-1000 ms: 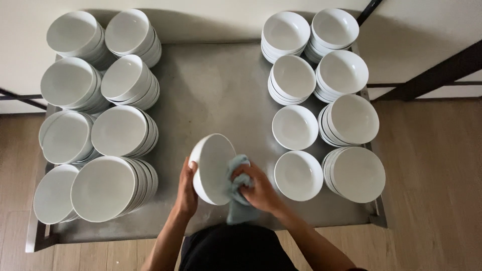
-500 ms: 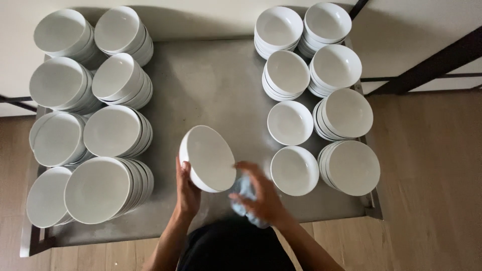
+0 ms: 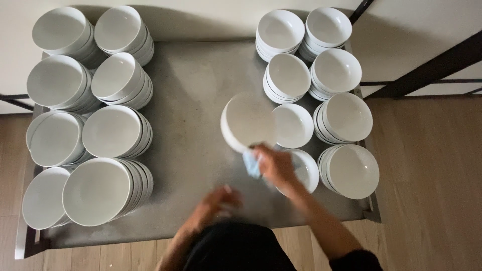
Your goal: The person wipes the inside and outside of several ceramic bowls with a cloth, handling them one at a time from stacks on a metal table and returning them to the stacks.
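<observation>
R hand [image 3: 275,165] w/ bowl [image 3: 248,121], cloth [image 3: 251,163]; bowl stacks [image 3: 321,100] alongside.

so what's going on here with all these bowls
A person stands at a grey metal table crowded with stacks of white bowls, bigger ones on the left, smaller ones on the right. The right hand holds one white bowl tilted above the table, along with a light blue cloth, close to the right-hand stacks. The left hand is empty and blurred, low over the table's near edge.
</observation>
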